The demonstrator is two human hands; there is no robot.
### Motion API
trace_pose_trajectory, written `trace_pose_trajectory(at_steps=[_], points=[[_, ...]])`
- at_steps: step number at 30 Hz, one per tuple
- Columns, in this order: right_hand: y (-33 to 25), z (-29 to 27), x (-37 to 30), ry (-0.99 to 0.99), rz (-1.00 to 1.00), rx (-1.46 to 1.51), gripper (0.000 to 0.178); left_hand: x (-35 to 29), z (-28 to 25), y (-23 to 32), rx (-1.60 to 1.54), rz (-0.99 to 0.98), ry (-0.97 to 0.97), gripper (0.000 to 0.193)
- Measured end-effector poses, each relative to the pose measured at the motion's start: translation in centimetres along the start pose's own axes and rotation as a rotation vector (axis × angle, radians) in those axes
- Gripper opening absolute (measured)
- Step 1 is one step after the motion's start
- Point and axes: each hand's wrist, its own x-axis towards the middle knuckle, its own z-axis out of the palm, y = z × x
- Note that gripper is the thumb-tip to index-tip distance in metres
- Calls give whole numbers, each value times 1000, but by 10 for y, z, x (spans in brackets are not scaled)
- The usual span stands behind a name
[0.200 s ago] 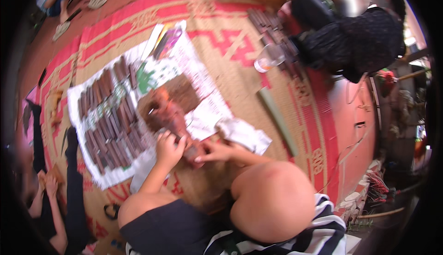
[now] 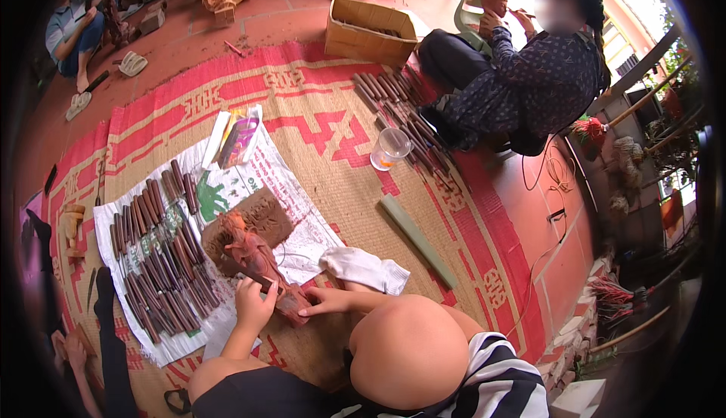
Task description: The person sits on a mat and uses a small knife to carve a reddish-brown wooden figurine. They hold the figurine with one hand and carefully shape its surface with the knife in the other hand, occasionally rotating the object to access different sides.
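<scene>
Little has moved since the earlier frame: I see both hands staying on the reddish wooden carving (image 2: 253, 255), which lies on newspaper (image 2: 302, 214) over the woven mat (image 2: 340, 183). My left hand (image 2: 253, 304) is clenched around a thin carving tool (image 2: 261, 278) against it. My right hand (image 2: 321, 301) presses flat fingers on its base, beside a white cloth (image 2: 363, 267).

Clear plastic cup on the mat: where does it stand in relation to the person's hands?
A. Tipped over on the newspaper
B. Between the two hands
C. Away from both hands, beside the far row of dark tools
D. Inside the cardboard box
C: the clear plastic cup stands upright on the woven mat next to the far row of dark tools, well apart from the left hand and right hand, which are on the reddish wooden carving.
</scene>
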Motion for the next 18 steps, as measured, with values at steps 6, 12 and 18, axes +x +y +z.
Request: trace_pose_trajectory(at_steps=[6, 12, 18], points=[[7, -1, -15, 64, 90, 135, 76, 1, 3, 9, -46, 59, -12, 8], [5, -8, -15, 68, 141, 378, 81, 1, 1, 10, 29, 42, 21, 10], [6, -9, -23, 43, 92, 197, 81, -5, -1, 7, 9, 69, -1, 9]])
